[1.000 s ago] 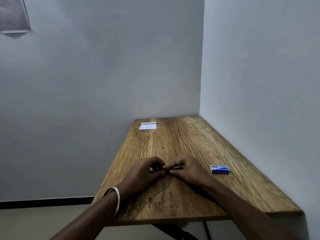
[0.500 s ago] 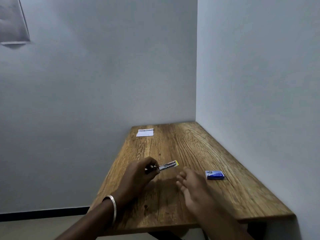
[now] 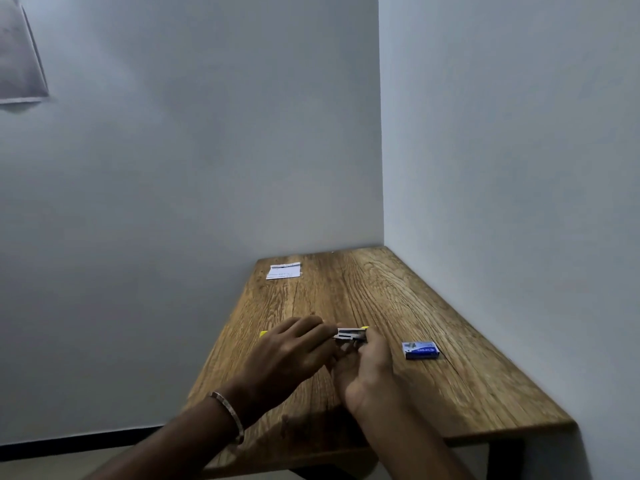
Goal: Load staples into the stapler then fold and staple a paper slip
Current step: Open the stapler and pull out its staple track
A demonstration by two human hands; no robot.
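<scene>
A small metal stapler (image 3: 350, 334) with yellow ends is held over the middle of the wooden table (image 3: 467, 368). My left hand (image 3: 287, 355) grips its rear part from the left. My right hand (image 3: 363, 365) is under and beside its front end, fingers touching it. The stapler's rear is hidden behind my left hand, apart from a yellow tip at the left. A blue staple box (image 3: 420, 350) lies to the right of my hands. The white paper slip (image 3: 283, 271) lies flat at the table's far left corner.
Walls close the table in at the back and along the right side. The table's left and near edges drop off to the floor. A grey sheet (image 3: 19, 57) hangs on the wall at upper left.
My right hand, which had let go and dropped back half a second ago, has come up again to the stapler's front end. My left hand kept hold throughout.
</scene>
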